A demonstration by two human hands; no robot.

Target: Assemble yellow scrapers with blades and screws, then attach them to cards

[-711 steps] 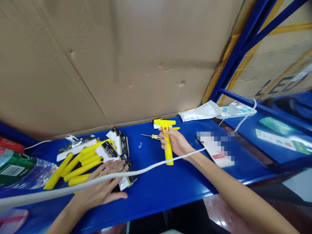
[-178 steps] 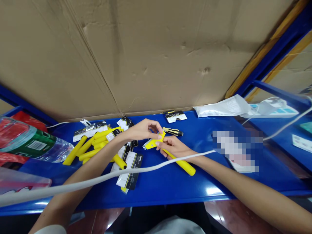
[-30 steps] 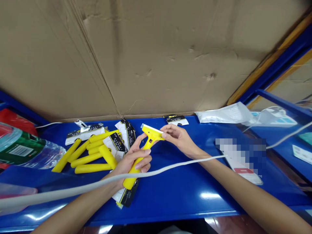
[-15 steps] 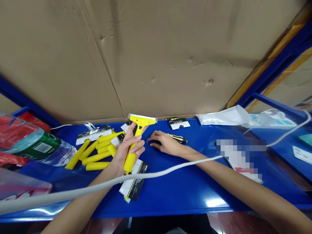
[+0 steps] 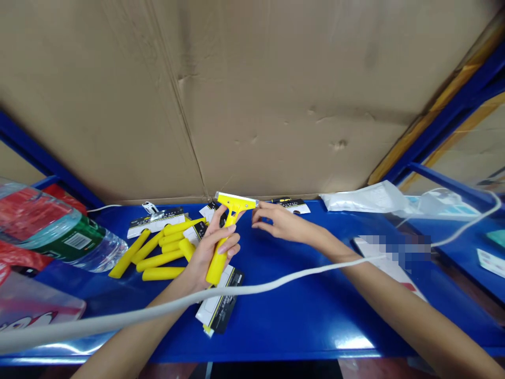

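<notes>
A yellow scraper [image 5: 235, 203] with a wide head is gripped by its handle in my left hand [image 5: 215, 245], blade end pointing up and away. My right hand [image 5: 276, 221] is at the right end of the scraper's head, fingers curled and the fingertips at or very near its edge. Anything small between those fingers is hidden. Beneath my left hand lies a black-and-white packaging card [image 5: 221, 310]. Several yellow handles [image 5: 161, 273] are piled left of my left hand, with another printed card [image 5: 155, 223] behind them.
A large plastic bottle [image 5: 74, 239] lies at the left above a clear pink-tinted box [image 5: 43, 302]. A white cable [image 5: 276, 284] crosses in front of both forearms. A white plastic bag [image 5: 363, 199] and a printed card [image 5: 298, 206] lie along the cardboard wall [image 5: 276, 105].
My right hand has lifted from the blue surface up to the right end of the scraper's head. The black-and-yellow tool near it is now hidden. My left hand still holds the scraper.
</notes>
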